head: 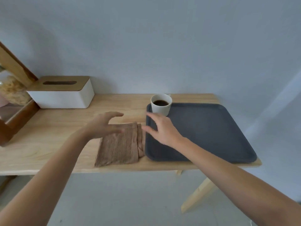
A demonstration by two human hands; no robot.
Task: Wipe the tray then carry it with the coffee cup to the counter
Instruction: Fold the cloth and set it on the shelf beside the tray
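Observation:
A dark grey tray [211, 132] lies on the right part of the wooden table [48, 137]. A white cup of black coffee [161, 104] stands in the tray's far left corner. A folded brown cloth [120, 147] lies on the table just left of the tray. My left hand [102, 126] hovers open over the cloth's far left corner, fingers spread. My right hand [161, 129] is open above the tray's left rim, near the cup, holding nothing.
A white tissue box with a wooden lid [63, 92] stands at the back left. A wooden-framed case with a jar [11, 95] sits at the far left edge. The table's right end stops just past the tray, by a grey wall.

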